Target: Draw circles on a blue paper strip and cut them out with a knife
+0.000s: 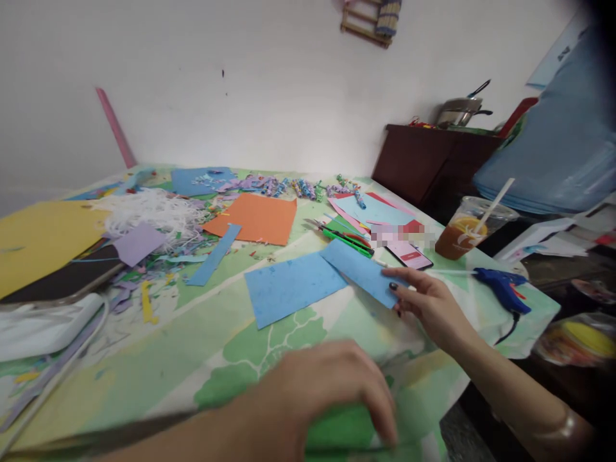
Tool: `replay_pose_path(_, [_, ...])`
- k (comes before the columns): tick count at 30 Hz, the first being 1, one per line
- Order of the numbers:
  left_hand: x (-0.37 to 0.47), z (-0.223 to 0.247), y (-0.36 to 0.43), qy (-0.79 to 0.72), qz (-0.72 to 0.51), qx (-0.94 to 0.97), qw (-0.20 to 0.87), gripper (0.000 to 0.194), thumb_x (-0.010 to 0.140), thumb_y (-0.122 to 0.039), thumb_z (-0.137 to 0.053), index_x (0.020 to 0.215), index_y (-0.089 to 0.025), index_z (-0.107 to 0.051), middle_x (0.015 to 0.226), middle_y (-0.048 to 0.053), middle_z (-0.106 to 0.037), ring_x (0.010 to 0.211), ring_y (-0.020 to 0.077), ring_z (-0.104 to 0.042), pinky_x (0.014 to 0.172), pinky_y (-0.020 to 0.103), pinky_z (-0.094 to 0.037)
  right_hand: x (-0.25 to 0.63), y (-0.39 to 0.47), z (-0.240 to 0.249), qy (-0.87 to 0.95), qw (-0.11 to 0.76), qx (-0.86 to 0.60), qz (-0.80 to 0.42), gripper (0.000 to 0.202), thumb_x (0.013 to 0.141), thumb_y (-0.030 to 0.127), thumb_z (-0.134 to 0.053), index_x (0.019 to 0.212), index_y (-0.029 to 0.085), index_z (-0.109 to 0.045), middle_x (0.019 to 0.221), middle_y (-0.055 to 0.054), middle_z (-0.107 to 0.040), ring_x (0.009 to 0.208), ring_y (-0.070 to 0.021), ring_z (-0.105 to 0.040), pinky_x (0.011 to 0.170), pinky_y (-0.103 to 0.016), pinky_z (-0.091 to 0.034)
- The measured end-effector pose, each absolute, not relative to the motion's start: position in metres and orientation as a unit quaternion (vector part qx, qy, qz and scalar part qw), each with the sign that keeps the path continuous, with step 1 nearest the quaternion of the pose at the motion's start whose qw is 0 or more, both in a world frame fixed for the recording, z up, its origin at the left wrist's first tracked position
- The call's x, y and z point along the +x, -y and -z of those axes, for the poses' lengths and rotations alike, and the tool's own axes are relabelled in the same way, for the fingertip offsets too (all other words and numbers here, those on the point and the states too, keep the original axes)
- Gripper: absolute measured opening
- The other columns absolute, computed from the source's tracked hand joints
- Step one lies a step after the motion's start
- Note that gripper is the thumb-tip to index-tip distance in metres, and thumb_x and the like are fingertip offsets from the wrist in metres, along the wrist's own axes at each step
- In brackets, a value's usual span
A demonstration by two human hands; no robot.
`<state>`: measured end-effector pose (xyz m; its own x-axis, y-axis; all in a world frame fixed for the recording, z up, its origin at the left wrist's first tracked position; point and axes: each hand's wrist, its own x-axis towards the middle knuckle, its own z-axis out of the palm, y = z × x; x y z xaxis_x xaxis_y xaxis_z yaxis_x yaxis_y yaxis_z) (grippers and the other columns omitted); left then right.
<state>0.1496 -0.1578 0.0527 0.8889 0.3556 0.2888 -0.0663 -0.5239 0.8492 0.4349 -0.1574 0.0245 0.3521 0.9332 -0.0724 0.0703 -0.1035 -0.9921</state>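
Observation:
My right hand (pixel 426 301) pinches the near right end of a blue paper strip (pixel 359 269) between thumb and fingers. The strip slants over the right corner of a larger blue sheet (pixel 293 285), which lies flat on the tablecloth. At the table's front edge, my left hand (pixel 332 378) is blurred, with its fingers loosely curved downward. Nothing shows in its grasp. Just beyond the strip lie green-handled scissors (pixel 346 240). Another narrow blue strip (pixel 214 256) rests partly on an orange sheet (pixel 262 218).
On the right are a phone (pixel 409 253), a cup of brown drink (pixel 462 231) with a straw, and a blue glue gun (pixel 505 289). White shredded paper (pixel 149 215), a yellow sheet (pixel 48 237), and a white power strip (pixel 52 324) with its cord occupy the left.

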Motion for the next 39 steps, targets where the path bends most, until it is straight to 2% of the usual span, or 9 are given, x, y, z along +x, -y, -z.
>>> replay_pose_path(1, [0.152,-0.051,0.144,-0.187,-0.246,0.896,0.32,0.015,0.087,-0.028,-0.062,0.102,-0.027,-0.065,0.11,0.001,-0.071,0.1,0.0182,-0.066,0.088,0.027,-0.055,0.437,0.165,-0.022,0.406,0.513,-0.629,-0.419,0.047,0.063,0.033,-0.081,0.107,0.016,-0.074,0.079,-0.003,-0.068,0.056,-0.0111,-0.059,0.051,-0.024,-0.049])
replay_pose_path(2, [0.152,-0.048,0.129,-0.249,-0.244,0.899,0.264,0.022,0.087,-0.023,-0.059,0.108,-0.025,-0.064,0.115,0.005,-0.068,0.107,0.022,-0.064,0.094,0.034,-0.053,0.438,0.172,-0.02,0.412,0.489,-0.633,-0.436,0.05,0.066,0.035,-0.081,0.111,0.015,-0.074,0.072,-0.002,-0.067,0.055,-0.0118,-0.059,0.051,-0.024,-0.048])
replay_pose_path(5, [0.145,-0.036,0.075,-0.383,-0.218,0.883,0.165,0.029,0.092,-0.027,-0.064,0.119,-0.018,-0.061,0.129,0.013,-0.06,0.121,0.0311,-0.056,0.106,0.054,-0.044,0.439,0.186,-0.018,0.441,0.458,-0.626,-0.45,0.051,0.068,0.039,-0.081,0.113,0.015,-0.077,0.074,-0.004,-0.072,0.06,-0.0129,-0.061,0.057,-0.026,-0.052])
replay_pose_path(7, [0.137,-0.027,0.041,-0.452,-0.177,0.865,0.124,0.037,0.095,-0.036,-0.067,0.127,-0.018,-0.059,0.135,0.011,-0.057,0.121,0.03,-0.057,0.102,0.055,-0.048,0.439,0.189,-0.017,0.454,0.448,-0.618,-0.459,0.05,0.068,0.04,-0.081,0.112,0.016,-0.078,0.077,-0.005,-0.073,0.064,-0.0144,-0.063,0.06,-0.027,-0.053])
replay_pose_path(16, [0.108,-0.026,-0.015,-0.55,-0.007,0.829,0.098,0.032,0.099,-0.038,-0.064,0.122,-0.017,-0.062,0.121,0.009,-0.065,0.102,0.0232,-0.066,0.087,0.044,-0.058,0.424,0.175,-0.015,0.444,0.464,-0.557,-0.527,0.048,0.062,0.033,-0.086,0.106,0.016,-0.075,0.075,-0.001,-0.068,0.057,-0.0094,-0.058,0.054,-0.022,-0.047])
replay_pose_path(20, [0.08,-0.032,-0.023,-0.619,0.016,0.783,0.051,0.033,0.098,-0.04,-0.064,0.123,-0.018,-0.062,0.121,0.008,-0.065,0.103,0.0238,-0.066,0.087,0.043,-0.058,0.418,0.172,-0.016,0.498,0.404,-0.557,-0.527,0.051,0.069,0.032,-0.079,0.116,0.015,-0.073,0.071,0.001,-0.06,0.053,-0.0089,-0.053,0.048,-0.021,-0.041])
replay_pose_path(24, [0.049,-0.033,-0.023,-0.666,0.025,0.746,0.006,0.035,0.099,-0.041,-0.063,0.123,-0.016,-0.062,0.122,0.009,-0.064,0.103,0.0245,-0.066,0.088,0.045,-0.058,0.416,0.172,-0.017,0.619,0.317,-0.601,-0.394,0.044,0.077,0.026,-0.069,0.12,0.016,-0.075,0.063,0.002,-0.054,0.053,-0.0099,-0.045,0.048,-0.022,-0.035])
replay_pose_path(27, [0.034,-0.032,-0.025,-0.681,0.028,0.732,-0.007,0.037,0.099,-0.042,-0.063,0.126,-0.017,-0.06,0.124,0.01,-0.063,0.105,0.0251,-0.065,0.088,0.046,-0.057,0.415,0.173,-0.019,0.691,0.255,-0.613,-0.286,0.041,0.08,0.022,-0.067,0.12,0.019,-0.077,0.063,0.001,-0.059,0.056,-0.0117,-0.048,0.054,-0.023,-0.037])
replay_pose_path(39, [0.028,-0.037,-0.045,-0.685,0.085,0.721,0.059,0.035,0.099,-0.043,-0.063,0.12,-0.015,-0.063,0.118,0.007,-0.065,0.101,0.0255,-0.067,0.086,0.044,-0.058,0.406,0.194,-0.013,0.781,0.149,-0.58,-0.178,0.045,0.094,0.034,-0.06,0.133,0.014,-0.068,0.076,-0.007,-0.071,0.066,-0.0197,-0.062,0.063,-0.03,-0.04])
